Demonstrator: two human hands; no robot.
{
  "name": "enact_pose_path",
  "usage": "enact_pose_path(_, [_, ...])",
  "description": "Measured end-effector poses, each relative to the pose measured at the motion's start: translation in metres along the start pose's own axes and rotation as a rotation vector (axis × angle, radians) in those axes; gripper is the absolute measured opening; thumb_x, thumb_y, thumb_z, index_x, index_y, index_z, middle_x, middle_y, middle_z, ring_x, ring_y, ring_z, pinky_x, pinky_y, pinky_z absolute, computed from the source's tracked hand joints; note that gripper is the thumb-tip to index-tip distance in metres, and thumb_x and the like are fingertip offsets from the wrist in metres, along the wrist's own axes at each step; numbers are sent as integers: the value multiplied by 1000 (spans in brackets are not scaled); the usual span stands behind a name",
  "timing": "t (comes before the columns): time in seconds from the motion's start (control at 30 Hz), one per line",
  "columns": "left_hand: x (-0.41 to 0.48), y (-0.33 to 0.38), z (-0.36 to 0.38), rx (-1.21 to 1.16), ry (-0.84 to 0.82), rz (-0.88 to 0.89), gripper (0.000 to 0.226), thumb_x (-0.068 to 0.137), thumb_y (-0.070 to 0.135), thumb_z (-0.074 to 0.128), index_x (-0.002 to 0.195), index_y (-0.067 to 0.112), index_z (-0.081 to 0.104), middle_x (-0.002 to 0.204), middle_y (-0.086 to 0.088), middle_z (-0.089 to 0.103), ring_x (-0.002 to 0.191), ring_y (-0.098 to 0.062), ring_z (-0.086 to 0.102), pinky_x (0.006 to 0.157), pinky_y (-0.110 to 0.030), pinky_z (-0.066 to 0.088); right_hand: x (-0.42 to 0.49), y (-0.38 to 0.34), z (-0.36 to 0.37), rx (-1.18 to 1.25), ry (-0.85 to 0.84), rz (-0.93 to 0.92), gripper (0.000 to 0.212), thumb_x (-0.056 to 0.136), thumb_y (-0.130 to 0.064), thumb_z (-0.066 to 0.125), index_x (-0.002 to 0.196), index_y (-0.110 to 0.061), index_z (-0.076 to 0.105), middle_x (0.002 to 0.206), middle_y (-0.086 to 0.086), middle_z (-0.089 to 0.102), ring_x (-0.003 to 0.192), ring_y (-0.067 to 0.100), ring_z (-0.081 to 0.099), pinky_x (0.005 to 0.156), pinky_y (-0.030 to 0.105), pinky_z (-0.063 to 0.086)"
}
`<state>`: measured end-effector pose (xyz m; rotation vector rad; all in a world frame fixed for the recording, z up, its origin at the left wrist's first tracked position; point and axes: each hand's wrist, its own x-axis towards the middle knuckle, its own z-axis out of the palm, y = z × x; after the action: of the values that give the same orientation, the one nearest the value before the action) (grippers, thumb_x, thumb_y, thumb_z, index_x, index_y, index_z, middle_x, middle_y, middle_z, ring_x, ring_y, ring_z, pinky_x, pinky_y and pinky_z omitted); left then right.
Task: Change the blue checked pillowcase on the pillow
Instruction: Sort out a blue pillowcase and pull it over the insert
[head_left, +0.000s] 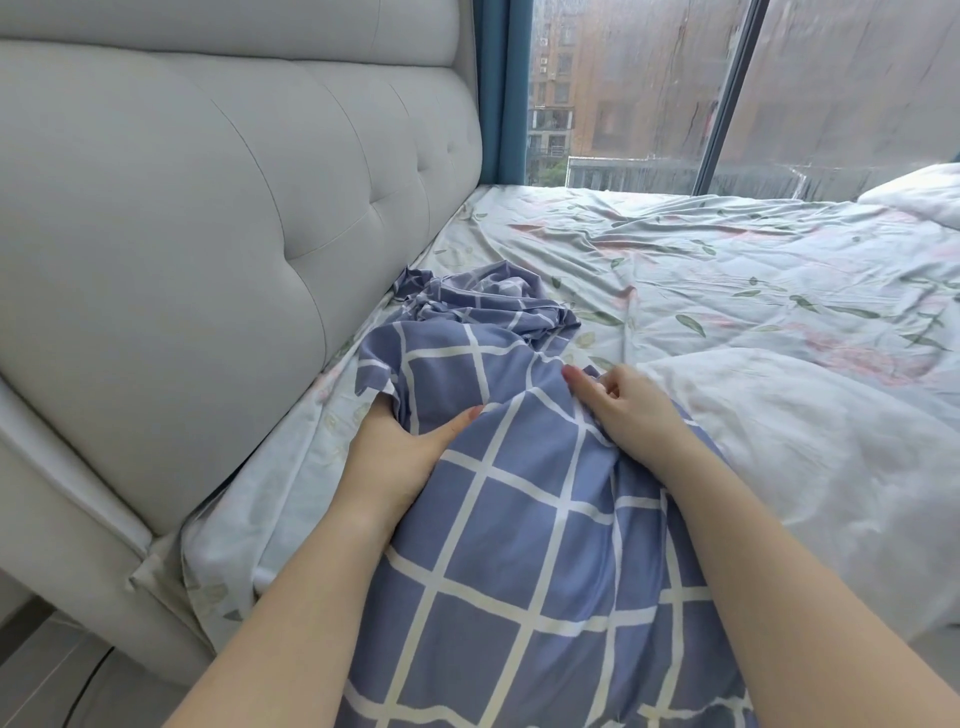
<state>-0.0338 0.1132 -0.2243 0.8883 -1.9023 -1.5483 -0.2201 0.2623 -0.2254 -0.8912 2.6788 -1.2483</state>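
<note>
1. The left hand (395, 452) grips the blue checked pillowcase (519, 545), thumb on top, fingers hidden under the cloth's edge.
2. The right hand (628, 405) curls its fingers into a fold of the same pillowcase.
3. The pillowcase lies between and beneath both sets of fingers.
4. A crumpled checked cloth (483, 301) lies just beyond the fingertips.
5. A white quilt (805, 441) lies right of the right fingers.

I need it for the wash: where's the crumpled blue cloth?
Head view, centre-left: the crumpled blue cloth lies on the floral sheet beside the headboard.
</note>
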Motion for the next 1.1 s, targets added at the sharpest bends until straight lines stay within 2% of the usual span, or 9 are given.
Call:
enact_pose_path(0.1, [1, -1, -1, 25, 13, 6, 87, 47, 67, 83, 122, 32, 58, 114, 17, 69, 105, -8, 66, 96, -39, 53, -3, 1, 2, 16, -11, -55, 40, 89, -41, 67, 73, -9, 51, 64, -3, 50, 60, 12, 44, 55, 25, 31])
enact_pose_path(0.23, [3, -3, -4, 53, 27, -5, 95, 45, 68, 82, 127, 29, 55, 119, 13, 67, 110, -12, 64, 99, -40, 52, -6, 6, -4, 392, 33, 49, 29, 79, -21, 82, 74, 2, 65, 64, 6, 61, 56, 13, 49, 54, 24, 39])
enact_pose_path(0.47, [0, -5, -8, 70, 13, -97, 101, 43, 71, 83, 131, 32, 51, 125, 13, 63, 113, -15, 61, 98, -39, 52, -7, 15, -22, 796, -56, 333, 14, 79, 4, 75, 71, 0, 64, 54, 10, 63, 42, 14, 58, 43, 20, 48])
enact_pose_path(0.57, [-4, 0, -10, 82, -43, -158, 86, 53, 66, 84, 123, 27, 53, 122, 10, 63, 106, -16, 62, 90, -33, 53, -4, 28, -13, 718, 111, 418, 12, 78, 0, 77, 72, 0, 67, 64, 13, 61, 55, 22, 57, 56, 26, 49])
enact_pose_path(0.63, [-9, 3, -11, 132, -98, -212, 89, 65, 64, 79, 135, 20, 47, 126, 10, 55, 112, -19, 58, 90, -31, 50, 0, 38, 0, 528, 256, 451, 14, 77, -6, 80, 68, -6, 69, 71, 14, 64, 71, 27, 62, 69, 32, 51])
enact_pose_path(0.73, [-11, 2, -15, 105, -189, -291, 92, 63, 66, 78, 136, 18, 52, 124, 5, 64, 107, -18, 63, 89, -32, 53, 4, 29, 11, 263, 219, 299, 19, 76, -15, 81, 62, -16, 68, 72, 6, 70, 79, 24, 65, 81, 37, 52])
enact_pose_path(0.83, [-12, 0, -22, 68, -223, -343, 72, 63, 67, 77, 120, 24, 65, 107, 6, 73, 97, -17, 68, 81, -30, 56, -6, 10, 5, 359, 110, 198, 10, 76, -18, 82, 74, -13, 74, 67, -2, 69, 67, 14, 63, 74, 36, 53])
enact_pose_path(0.97, [-11, -3, -26, 70, -234, -389, 72, 65, 73, 72, 119, 25, 65, 105, 4, 74, 96, -20, 70, 82, -33, 57, -44, -18, -16, 93, 243, -3, 28, 83, -32, 76, 71, -10, 65, 61, -4, 60, 60, 11, 55, 58, 23, 39])
enact_pose_path(1.1, [-11, -5, -28, 7, -255, -490, 70, 74, 78, 59, 121, 26, 66, 107, 1, 74, 97, -22, 70, 85, -35, 57, -98, -56, -13, -27, -74, -91, 56, 84, -55, 65, 56, -13, 43, 47, -8, 41, 48, 7, 39, 50, 22, 31])
